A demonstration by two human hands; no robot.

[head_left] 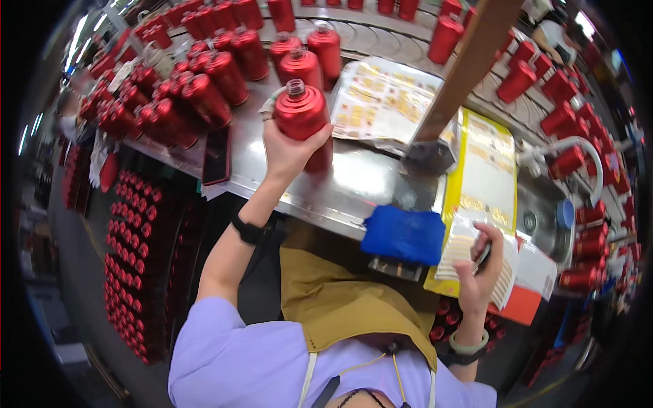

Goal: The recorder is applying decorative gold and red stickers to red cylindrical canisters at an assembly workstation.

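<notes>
My left hand (287,153) grips a glossy red bottle (299,112) by its side, thumb across the front. The bottle stands nearly upright with a bare clear neck on top, above the steel bench (258,178). My right hand (478,280) is over a stack of white-and-tan striped sheets (454,258), fingers curled toward the thumb. A small dark thing shows between these fingers; its kind cannot be made out. Behind the stripes lies a yellow-edged sheet (479,163) with gold prints. A blue cloth (403,235) covers something at the bench's front edge.
Many red bottles (204,98) crowd the bench's left, with more along the conveyor (367,30) behind. Printed sheets (388,102) lie mid-bench beside a slanting brown post (466,71). A phone (218,155) is at left; a sink (544,234) with a blue cup (565,213) at right.
</notes>
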